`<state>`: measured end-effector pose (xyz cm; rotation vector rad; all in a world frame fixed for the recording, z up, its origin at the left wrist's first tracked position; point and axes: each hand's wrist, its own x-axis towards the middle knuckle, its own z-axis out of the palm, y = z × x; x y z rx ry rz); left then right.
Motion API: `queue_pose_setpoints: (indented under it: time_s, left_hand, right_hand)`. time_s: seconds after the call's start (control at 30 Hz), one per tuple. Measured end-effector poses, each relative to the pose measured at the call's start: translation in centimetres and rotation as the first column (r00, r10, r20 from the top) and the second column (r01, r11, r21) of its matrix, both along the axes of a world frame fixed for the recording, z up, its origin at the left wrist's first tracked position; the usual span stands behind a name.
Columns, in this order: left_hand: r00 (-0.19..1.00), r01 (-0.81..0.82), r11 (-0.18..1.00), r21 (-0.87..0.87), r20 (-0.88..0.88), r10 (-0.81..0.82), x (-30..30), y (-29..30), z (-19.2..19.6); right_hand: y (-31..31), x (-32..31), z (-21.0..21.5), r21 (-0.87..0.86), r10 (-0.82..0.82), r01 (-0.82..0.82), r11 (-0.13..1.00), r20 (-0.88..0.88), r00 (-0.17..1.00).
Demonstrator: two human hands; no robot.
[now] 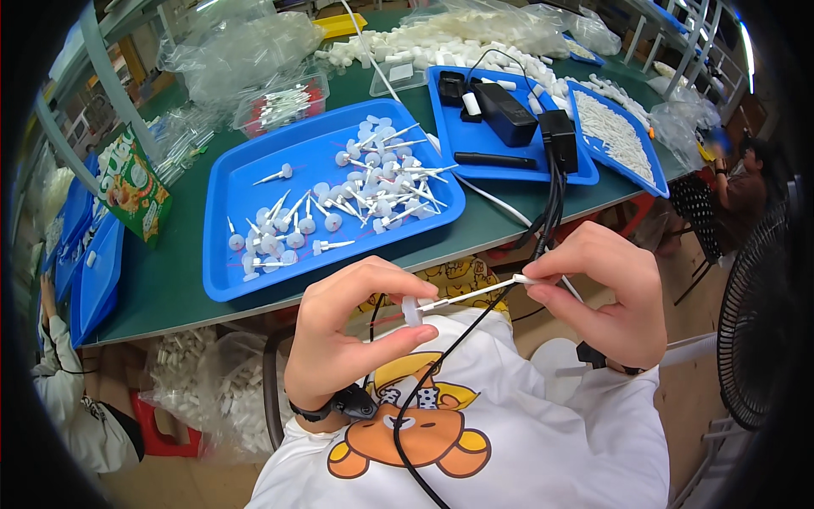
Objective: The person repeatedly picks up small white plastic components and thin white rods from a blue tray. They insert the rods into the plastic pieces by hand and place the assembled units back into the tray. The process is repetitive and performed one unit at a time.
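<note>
Left hand: I read thumb and forefinger pinching the disc end of a white stemmed part (475, 293); the left hand (335, 327) is low in the view, in front of the wearer's shirt (543, 450).
Right hand: I see the right hand (615, 284) with thumb and forefinger pressed together on the opposite, narrow tip of the same part.
Stemmed part location: suspended between both hands, near the front edge of the green table (161, 284); stem tilted, tip end higher than disc end.
Main blue tray: I find this tray (246, 174) on the table beyond the left hand, holding many loose disc-and-stem pieces (373, 182), mostly grouped toward its right side and lower left.
Second blue tray: I locate this tray (462, 140) to the right of the first, carrying a black power adapter (506, 114) and other black items.
Third tray: at far right, a blue-rimmed tray filled with small white pieces (612, 131).
Table rear: I note a heap of white cylinders (475, 47) and a clear plastic bag (242, 55).
Cable: a black cable (400, 428) runs down across the shirt.
Table left: a green snack packet (136, 191) stands beside the main tray.
</note>
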<state>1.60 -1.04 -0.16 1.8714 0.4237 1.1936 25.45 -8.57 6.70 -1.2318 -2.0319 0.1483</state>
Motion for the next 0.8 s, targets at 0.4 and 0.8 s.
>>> queue_pose_setpoints:
  time_s: [0.4,0.8]
  left_hand:
    - [1.000,-0.023,0.998,0.066,0.023,0.021,0.1,0.0,0.0]
    - [1.000,0.006,1.000,0.030,-0.015,-0.006,0.5,-0.2,0.1]
  right_hand:
    - [0.8,-0.2,-0.7,-0.029,0.036,-0.038,0.999,-0.067,0.997]
    - [1.4,-1.1,-1.8,0.013,0.153,-0.153,0.988,-0.053,0.987]
